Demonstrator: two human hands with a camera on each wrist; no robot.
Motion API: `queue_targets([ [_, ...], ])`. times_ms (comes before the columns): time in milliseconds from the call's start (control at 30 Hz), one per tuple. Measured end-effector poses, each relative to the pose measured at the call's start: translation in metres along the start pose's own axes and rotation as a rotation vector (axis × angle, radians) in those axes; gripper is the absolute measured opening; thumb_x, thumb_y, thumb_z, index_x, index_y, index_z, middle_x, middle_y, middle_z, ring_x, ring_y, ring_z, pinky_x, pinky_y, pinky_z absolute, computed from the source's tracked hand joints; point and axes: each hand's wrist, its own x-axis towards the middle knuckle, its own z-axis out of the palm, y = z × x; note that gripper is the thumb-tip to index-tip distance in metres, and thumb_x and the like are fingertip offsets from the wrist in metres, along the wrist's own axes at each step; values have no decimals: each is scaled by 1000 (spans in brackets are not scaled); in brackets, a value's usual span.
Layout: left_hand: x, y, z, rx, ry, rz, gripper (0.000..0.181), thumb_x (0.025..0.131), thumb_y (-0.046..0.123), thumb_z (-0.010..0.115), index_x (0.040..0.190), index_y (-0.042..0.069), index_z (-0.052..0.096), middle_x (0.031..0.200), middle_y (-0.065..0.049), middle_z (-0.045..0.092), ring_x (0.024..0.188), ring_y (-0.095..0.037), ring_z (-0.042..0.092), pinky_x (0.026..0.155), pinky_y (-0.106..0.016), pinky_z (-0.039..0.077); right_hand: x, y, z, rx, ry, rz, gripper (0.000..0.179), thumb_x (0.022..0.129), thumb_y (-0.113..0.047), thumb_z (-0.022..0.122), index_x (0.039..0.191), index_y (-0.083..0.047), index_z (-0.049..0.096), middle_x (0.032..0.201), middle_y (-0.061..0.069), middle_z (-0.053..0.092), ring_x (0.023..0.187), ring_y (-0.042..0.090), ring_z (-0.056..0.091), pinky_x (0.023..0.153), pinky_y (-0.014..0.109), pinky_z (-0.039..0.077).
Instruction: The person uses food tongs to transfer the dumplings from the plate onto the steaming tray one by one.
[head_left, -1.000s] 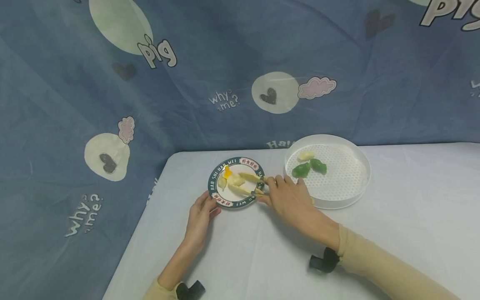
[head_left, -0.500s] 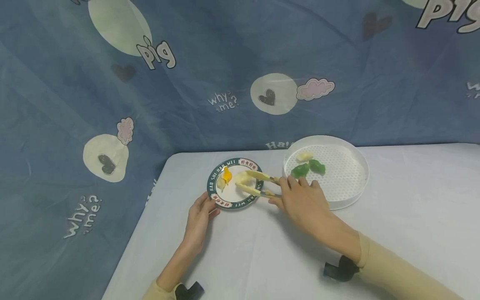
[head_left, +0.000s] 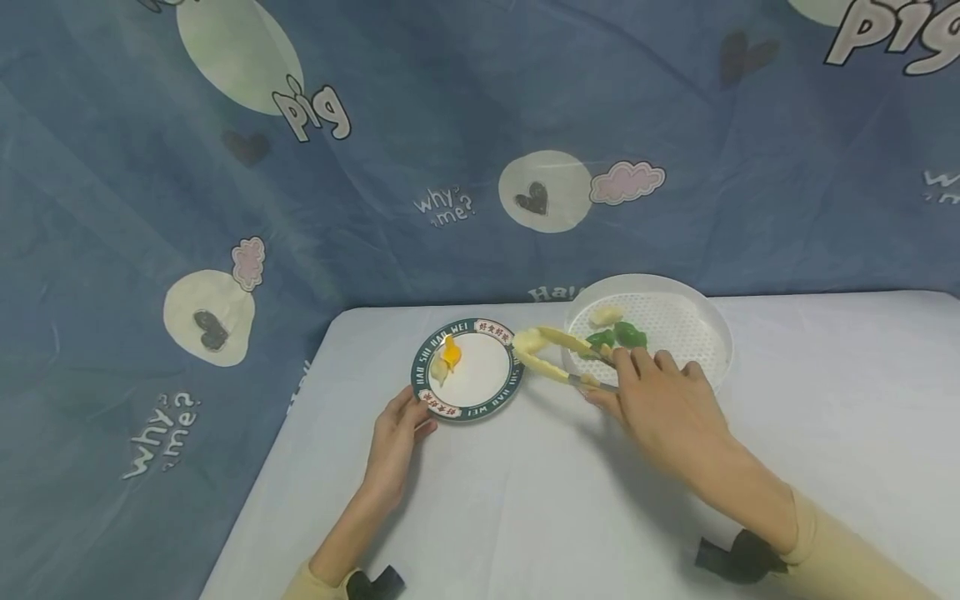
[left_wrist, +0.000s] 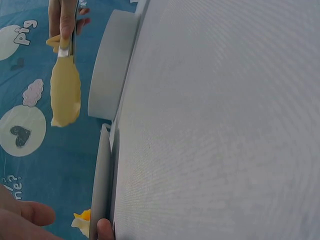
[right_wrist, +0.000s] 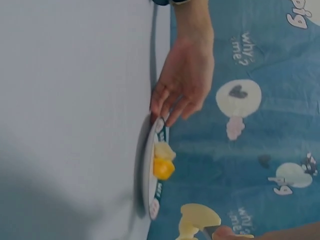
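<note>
My right hand (head_left: 671, 408) grips a pair of food tongs (head_left: 546, 367) with pale yellow ends. Between their tips is a pale yellow dumpling (head_left: 528, 342), lifted beside the right rim of a round plate (head_left: 480, 412) with a green patterned border. On that plate lie an orange dumpling (head_left: 451, 353) and a pale one (head_left: 439, 367), side by side. My left hand (head_left: 393, 442) touches the plate's lower-left rim with its fingers. Right of the plate, a white perforated steamer tray (head_left: 693, 337) holds two green dumplings (head_left: 630, 335) and a pale dumpling (head_left: 607, 316).
White cloth covers the table (head_left: 480, 517). A blue printed curtain (head_left: 390, 150) hangs behind its far edge. The tray's raised wall stands close to the plate, and my right hand overlaps its near side in the head view.
My right hand has drawn the tongs back to the right, lifting the pale dumpling from the plate past its rim. The left hand stays at the plate's edge.
</note>
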Motion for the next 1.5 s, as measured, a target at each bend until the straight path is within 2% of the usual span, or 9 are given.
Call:
queue_targets([
  [267, -1, -2, -4, 13, 9, 13, 67, 112, 28, 47, 167, -4, 26, 166, -23, 46, 143, -34, 59, 115, -29, 60, -16, 21, -6, -25, 25, 6, 54, 105, -52, 64, 119, 1, 60, 92, 11, 66, 75, 31, 59, 52, 39, 40],
  [433, 2, -4, -2, 5, -2, -2, 68, 112, 28, 48, 168, -3, 25, 167, -22, 45, 143, -33, 59, 116, -28, 60, -30, 37, -9, -21, 23, 37, 57, 104, -50, 66, 124, 3, 59, 99, 14, 70, 80, 34, 63, 52, 40, 40],
  [567, 2, -3, -1, -4, -10, -9, 68, 112, 27, 48, 169, -2, 24, 169, -20, 44, 144, -30, 58, 117, -29, 59, -41, 50, -8, -32, -17, 69, 60, 104, -50, 66, 128, 5, 59, 100, 16, 71, 78, 33, 63, 51, 38, 38],
  [700, 1, -1, -2, -1, -11, 1, 68, 112, 27, 48, 168, -2, 23, 168, -21, 45, 144, -31, 59, 117, -30, 59, -49, 58, -5, -46, -43, 77, 55, 105, -50, 66, 117, 3, 60, 85, 11, 64, 67, 26, 54, 49, 33, 31],
  [833, -1, -1, -2, 3, -7, 6, 69, 112, 28, 49, 169, -3, 23, 169, -23, 43, 144, -33, 59, 119, -34, 59, -53, 61, 0, -61, 2, 48, 51, 103, -49, 69, 110, 1, 60, 78, 7, 59, 61, 22, 47, 48, 30, 26],
  [1067, -2, -3, -2, -1, -8, 6, 68, 112, 26, 49, 169, -2, 23, 169, -22, 44, 145, -34, 57, 120, -37, 58, -54, 62, 6, -70, 73, 12, 53, 102, -50, 70, 111, 2, 62, 76, 6, 58, 59, 20, 43, 47, 29, 23],
  [1267, -1, -2, 0, 9, 0, -3, 69, 112, 28, 49, 169, -2, 23, 170, -22, 43, 144, -33, 58, 119, -35, 58, -53, 62, 8, -73, 111, -3, 52, 103, -53, 66, 98, -2, 58, 70, 2, 49, 57, 19, 38, 47, 28, 21],
  [1400, -1, -1, 0, 0, 0, 2, 69, 112, 27, 49, 168, -3, 24, 170, -23, 42, 144, -33, 59, 117, -33, 59, -53, 62, 9, -75, 116, -3, 54, 104, -54, 65, 101, 0, 59, 70, 3, 50, 57, 19, 38, 47, 28, 21],
  [1500, -1, -1, 0, -13, 0, 3, 68, 112, 25, 50, 168, -4, 24, 170, -24, 41, 144, -34, 59, 116, -31, 60, -52, 61, 9, -73, 110, 9, 57, 102, -53, 67, 110, 3, 61, 73, 6, 54, 58, 21, 42, 47, 29, 22],
])
